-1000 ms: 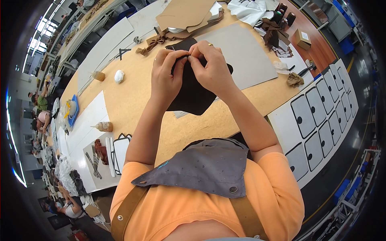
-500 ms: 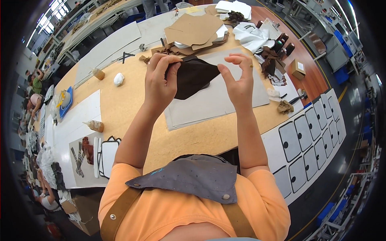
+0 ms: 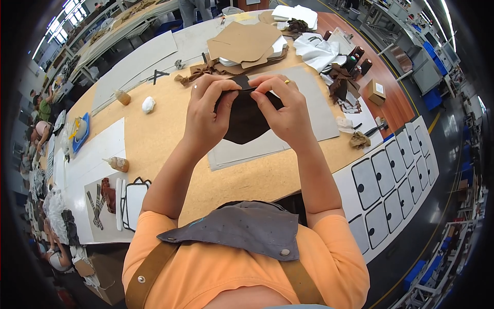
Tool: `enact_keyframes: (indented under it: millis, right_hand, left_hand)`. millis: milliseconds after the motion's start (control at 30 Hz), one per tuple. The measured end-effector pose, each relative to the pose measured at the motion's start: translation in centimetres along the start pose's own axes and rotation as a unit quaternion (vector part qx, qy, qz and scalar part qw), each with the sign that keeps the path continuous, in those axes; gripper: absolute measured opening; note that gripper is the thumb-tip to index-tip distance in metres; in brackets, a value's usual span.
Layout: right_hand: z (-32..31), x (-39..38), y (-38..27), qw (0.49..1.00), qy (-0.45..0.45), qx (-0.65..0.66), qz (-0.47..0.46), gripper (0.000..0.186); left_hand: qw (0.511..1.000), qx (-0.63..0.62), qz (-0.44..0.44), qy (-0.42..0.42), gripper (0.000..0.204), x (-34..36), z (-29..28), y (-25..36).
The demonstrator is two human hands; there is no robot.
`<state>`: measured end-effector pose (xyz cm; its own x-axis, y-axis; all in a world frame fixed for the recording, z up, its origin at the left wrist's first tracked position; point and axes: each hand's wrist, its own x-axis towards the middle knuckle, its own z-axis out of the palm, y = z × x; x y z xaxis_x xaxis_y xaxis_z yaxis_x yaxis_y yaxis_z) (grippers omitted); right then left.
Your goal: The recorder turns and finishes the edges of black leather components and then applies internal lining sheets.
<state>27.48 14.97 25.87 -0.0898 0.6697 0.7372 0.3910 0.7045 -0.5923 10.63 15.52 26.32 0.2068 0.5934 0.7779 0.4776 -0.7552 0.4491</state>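
A dark brown piece of fabric or leather (image 3: 247,121) hangs in front of me above the table. My left hand (image 3: 208,105) pinches its upper edge between thumb and fingers. Close beside it, my right hand (image 3: 282,105) grips the same edge, thumb toward me, with the fingertips of both hands nearly meeting. Between the hands a small dark tab (image 3: 241,81) sticks up past the edge. Below the piece lie pale grey sheets (image 3: 303,126) on the tan work table (image 3: 221,190).
Brown card shapes (image 3: 244,41) are stacked at the far side. Thread spools (image 3: 366,66), a white cloth (image 3: 315,50) and a small box (image 3: 376,91) stand right. Glue bottles (image 3: 119,164) and a blue tray (image 3: 81,133) are left. A board of black-edged panels (image 3: 389,177) lies near right.
My right hand has moved left from the piece's right corner to its upper edge, close to my left hand. The piece now hangs lower and more squarely toward me.
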Motion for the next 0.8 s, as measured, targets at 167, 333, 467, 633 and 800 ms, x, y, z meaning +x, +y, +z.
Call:
enact_keyframes:
  millis: [167,333,467,633,800]
  right_hand:
    - [0.3,-0.2,-0.1,1.000,0.010,0.004,0.003,0.006]
    - [0.4,-0.4,-0.6,0.999,0.015,-0.020,-0.022,0.007]
    - [0.5,-0.6,-0.9,0.999,0.018,-0.037,-0.029,0.008]
    - [1.3,-0.7,-1.1,0.997,0.035,-0.063,-0.012,0.008]
    - [1.1,-0.8,0.4,0.996,0.058,-0.030,0.054,0.007]
  left_hand:
    - [1.000,-0.004,-0.012,0.002,0.011,-0.3,0.1,0.3]
    - [0.999,0.035,0.006,-0.011,0.011,-0.4,0.4,0.4]
    - [0.999,0.034,0.033,-0.002,0.010,-0.3,0.7,0.1]
    - [0.998,0.062,0.014,0.006,0.008,-0.3,1.0,0.2]
    - [0.998,-0.014,-0.065,0.011,0.020,0.2,1.6,-0.7]
